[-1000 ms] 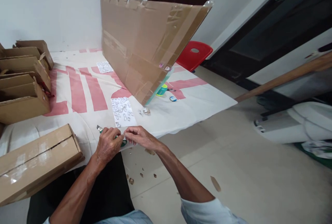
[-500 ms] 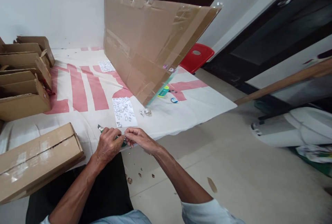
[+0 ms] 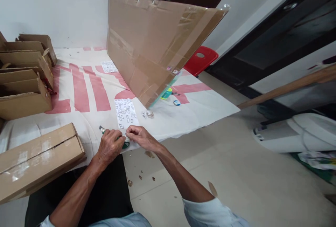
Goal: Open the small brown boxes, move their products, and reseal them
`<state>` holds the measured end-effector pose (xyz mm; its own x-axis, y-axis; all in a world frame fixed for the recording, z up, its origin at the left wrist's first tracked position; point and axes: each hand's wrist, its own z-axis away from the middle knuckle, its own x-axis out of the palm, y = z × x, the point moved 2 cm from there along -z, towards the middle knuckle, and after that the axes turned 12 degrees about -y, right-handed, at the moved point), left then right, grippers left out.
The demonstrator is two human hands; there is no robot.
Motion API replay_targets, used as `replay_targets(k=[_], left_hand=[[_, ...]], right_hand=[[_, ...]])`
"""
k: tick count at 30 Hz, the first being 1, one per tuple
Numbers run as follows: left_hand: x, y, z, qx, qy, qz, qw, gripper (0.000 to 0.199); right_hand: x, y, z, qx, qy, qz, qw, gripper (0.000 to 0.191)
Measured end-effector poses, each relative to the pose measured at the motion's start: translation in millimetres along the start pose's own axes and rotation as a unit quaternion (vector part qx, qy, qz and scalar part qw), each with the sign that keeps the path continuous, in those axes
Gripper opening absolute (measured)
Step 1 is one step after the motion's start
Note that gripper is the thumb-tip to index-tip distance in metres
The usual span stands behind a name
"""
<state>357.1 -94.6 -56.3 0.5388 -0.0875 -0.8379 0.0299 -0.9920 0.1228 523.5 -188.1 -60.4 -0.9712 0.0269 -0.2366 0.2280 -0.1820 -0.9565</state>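
My left hand (image 3: pixel 111 145) is closed around a utility knife, its blade (image 3: pixel 102 129) pointing up and left beyond the knuckles. The green end of the knife's handle (image 3: pixel 126 145) shows below the fingers on the right. Right beside it, my right hand (image 3: pixel 140 136) has thumb and fingers pinched together close to the left thumb; whatever is between them is too small to make out. A white sheet with small printed squares (image 3: pixel 126 112) lies just beyond both hands on the cloth-covered table.
A large cardboard panel (image 3: pixel 154 48) stands upright on the table. A closed carton (image 3: pixel 39 160) is at left, with open cardboard boxes (image 3: pixel 23 101) behind it. Crumpled scrap (image 3: pixel 148 114), a tape roll (image 3: pixel 176 103) and a green-yellow item (image 3: pixel 166 94) lie right. Brown scraps (image 3: pixel 130 183) dot the floor.
My right hand has risen slightly, and more of the knife's green handle end shows. A brown scrap is now visible below my right wrist. My left hand keeps its grip.
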Motion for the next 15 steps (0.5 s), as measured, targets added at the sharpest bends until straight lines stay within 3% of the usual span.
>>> replay_targets(k=[3,6,10,15], left_hand=[[5.4,-2.9,5.5,-0.018,-0.020,0.013,1.000,0.023],[9.2,-6.8,11.1,-0.039,-0.039,0.035,0.998,0.021],[12.3,-13.6,12.1,-0.081,-0.080,0.061,0.992,0.017],[16.3,-20.0,-0.8,-0.151,-0.148,0.067,0.975,0.012]], right_hand=[[-15.8,-1.3,-13.3,-0.039,0.061,0.149,0.986,0.024],[-29.4,3.4,-29.9,-0.055,0.105,0.304,0.945,0.018],[-36.3,13.6,-47.6,-0.048,0.094,0.433,0.895,0.016],[-37.8,23.2,-58.1,-0.031,0.075,0.496,0.864,0.014]])
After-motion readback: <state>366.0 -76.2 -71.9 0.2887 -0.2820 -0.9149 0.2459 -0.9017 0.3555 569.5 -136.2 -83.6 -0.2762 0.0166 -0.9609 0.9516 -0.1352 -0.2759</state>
